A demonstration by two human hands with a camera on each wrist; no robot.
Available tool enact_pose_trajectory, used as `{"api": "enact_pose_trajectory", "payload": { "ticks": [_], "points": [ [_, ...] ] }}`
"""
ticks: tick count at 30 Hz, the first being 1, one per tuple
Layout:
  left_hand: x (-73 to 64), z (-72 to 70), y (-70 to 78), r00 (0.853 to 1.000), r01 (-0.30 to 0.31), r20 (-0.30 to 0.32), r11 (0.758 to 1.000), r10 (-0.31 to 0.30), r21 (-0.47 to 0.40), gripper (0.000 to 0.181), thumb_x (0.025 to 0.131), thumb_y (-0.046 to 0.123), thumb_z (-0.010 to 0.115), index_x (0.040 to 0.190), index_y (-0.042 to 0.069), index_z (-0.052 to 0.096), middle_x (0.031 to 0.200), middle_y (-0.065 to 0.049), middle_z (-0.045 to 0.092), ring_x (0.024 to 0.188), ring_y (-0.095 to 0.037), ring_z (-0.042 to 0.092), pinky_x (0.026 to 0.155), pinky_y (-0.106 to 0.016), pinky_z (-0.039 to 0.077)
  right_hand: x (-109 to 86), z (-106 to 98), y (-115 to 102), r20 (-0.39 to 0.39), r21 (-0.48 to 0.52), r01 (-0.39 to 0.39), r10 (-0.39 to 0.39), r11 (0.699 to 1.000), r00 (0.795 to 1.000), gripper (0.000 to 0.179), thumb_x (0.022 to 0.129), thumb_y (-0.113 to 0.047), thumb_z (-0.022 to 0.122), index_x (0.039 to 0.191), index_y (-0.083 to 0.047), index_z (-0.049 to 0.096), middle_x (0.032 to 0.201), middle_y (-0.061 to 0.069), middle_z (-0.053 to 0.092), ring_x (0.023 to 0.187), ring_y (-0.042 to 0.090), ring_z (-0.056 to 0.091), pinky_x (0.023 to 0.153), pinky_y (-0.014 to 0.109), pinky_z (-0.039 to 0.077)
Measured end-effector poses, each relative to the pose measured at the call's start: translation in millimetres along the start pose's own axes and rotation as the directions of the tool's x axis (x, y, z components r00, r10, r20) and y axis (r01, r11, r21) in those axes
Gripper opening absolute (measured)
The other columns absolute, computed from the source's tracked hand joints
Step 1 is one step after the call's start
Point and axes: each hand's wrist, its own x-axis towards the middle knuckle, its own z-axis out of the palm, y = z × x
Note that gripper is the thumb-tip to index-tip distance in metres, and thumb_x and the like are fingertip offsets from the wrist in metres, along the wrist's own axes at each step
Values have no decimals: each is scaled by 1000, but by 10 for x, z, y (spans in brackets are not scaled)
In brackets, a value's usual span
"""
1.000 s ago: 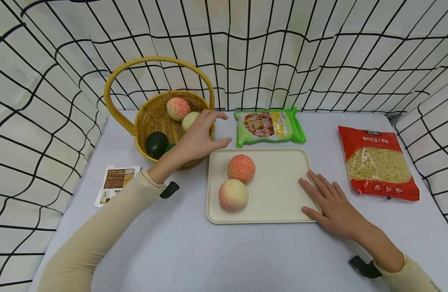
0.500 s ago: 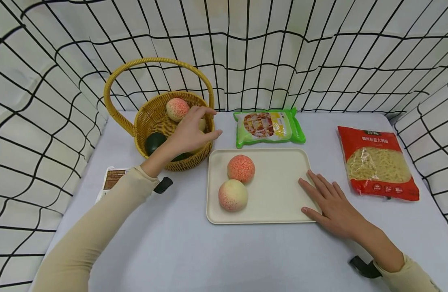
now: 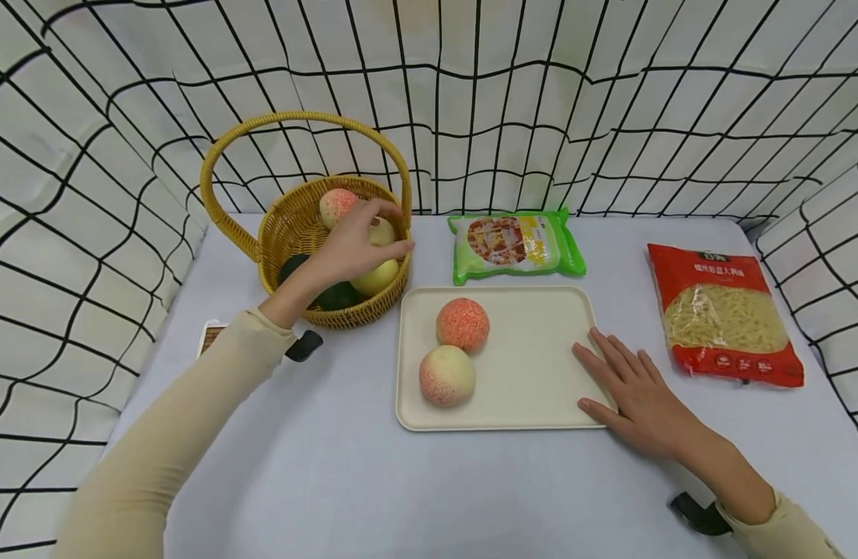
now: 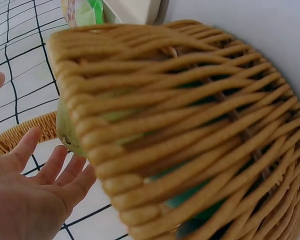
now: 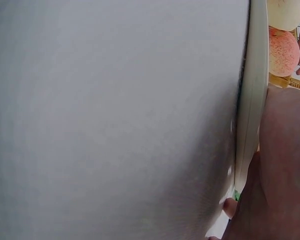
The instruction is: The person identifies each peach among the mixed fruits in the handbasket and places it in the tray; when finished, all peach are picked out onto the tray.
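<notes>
My left hand [image 3: 352,247] hovers over the right side of a yellow wicker basket [image 3: 278,225], with thumb and fingers spread apart. A pale yellow-green fruit [image 3: 381,231], like a pear, lies by its fingers; in the left wrist view this fruit [image 4: 67,127] shows at the rim, close to the loosely bent fingers. Another yellow-green fruit [image 3: 376,277], a dark green fruit [image 3: 338,296] and a pink peach [image 3: 336,205] are also in the basket. My right hand [image 3: 641,407] rests flat on the right edge of a cream tray [image 3: 533,357] bearing a coral-red peach [image 3: 462,324] and a pale peach [image 3: 446,376].
A green food packet [image 3: 515,244] lies behind the tray. To the right is a red bag of pasta [image 3: 725,314]. A brown-and-white packet [image 3: 210,335] is mostly hidden under the left sleeve. The basket's tall handle [image 3: 303,116] arches above it. Black netting surrounds the table.
My left hand has moved left and slightly down over the basket, baring the yellow-green fruits on its right side. The left sleeve now covers more of the brown packet. My right hand stays put.
</notes>
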Motion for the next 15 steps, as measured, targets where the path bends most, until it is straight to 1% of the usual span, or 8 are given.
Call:
{"api": "enact_pose_trajectory", "payload": {
  "ticks": [8,12,15],
  "points": [
    [28,-58,-53,1000,23,6,999,-23,23,69,96,44,75,149,7,51,155,-18,49,144,-38,44,121,-59,38,4,11,7,0,-6,1,-1,1000,1000,86,99,-52,67,171,-30,24,181,9,13,164,42,14,127,76,14],
    [66,-90,-126,1000,29,4,999,-29,28,70,96,44,74,150,6,51,156,-19,50,147,-40,43,123,-59,37,2,12,9,-7,-6,4,-4,1000,1000,86,99,-52,67,171,-30,25,181,10,13,164,42,14,127,76,13],
    [92,-118,-169,999,32,15,999,-32,32,72,96,43,73,151,4,50,157,-20,49,149,-42,43,124,-60,36,1,22,18,-20,-9,13,-13,1000,1000,86,99,-51,68,170,-29,26,181,10,14,164,42,15,127,76,14]
  ]
}}
